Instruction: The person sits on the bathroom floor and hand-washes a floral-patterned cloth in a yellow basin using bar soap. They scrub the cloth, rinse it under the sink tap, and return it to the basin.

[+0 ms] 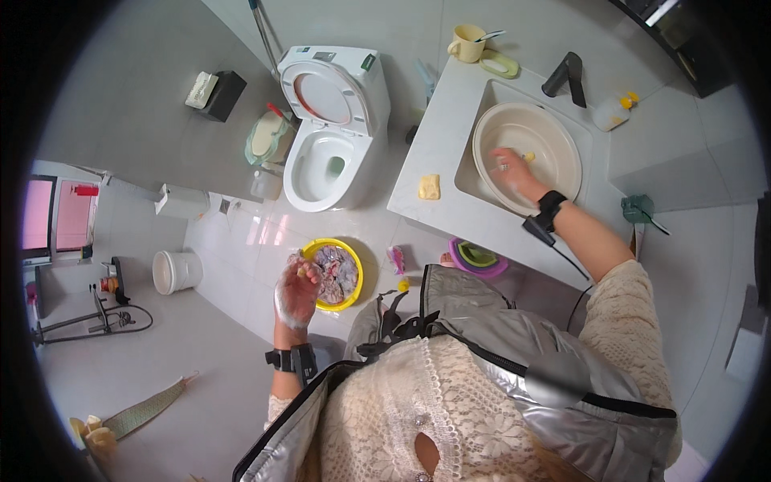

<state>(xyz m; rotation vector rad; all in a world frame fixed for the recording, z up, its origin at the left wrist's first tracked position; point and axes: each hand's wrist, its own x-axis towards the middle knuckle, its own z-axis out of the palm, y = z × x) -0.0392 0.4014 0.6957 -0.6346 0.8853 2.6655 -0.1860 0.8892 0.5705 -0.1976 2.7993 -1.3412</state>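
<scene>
My right hand (512, 172) is inside a beige plastic basin (566, 138) that stands in the white sink; it is somewhat blurred, wears a ring, and whether it holds anything is unclear. Beside its fingers a small yellow piece (529, 157) lies in the basin. My left hand (299, 289), palm up with fingers curled, has white lather on its edge and wrist. A small yellowish bit shows at its fingertips, too small to identify. Behind that hand, on the floor, is a yellow basin (359, 265) holding wet patterned cloth (337, 271). A yellow soap bar (429, 187) rests on the counter.
A black faucet (563, 78), a pump bottle (611, 113), a yellow mug (465, 43) and a green soap dish (500, 64) stand around the sink. The toilet (322, 169) has its lid up. Purple and green basins (476, 258) are under the counter; a white bucket (177, 272) stands left.
</scene>
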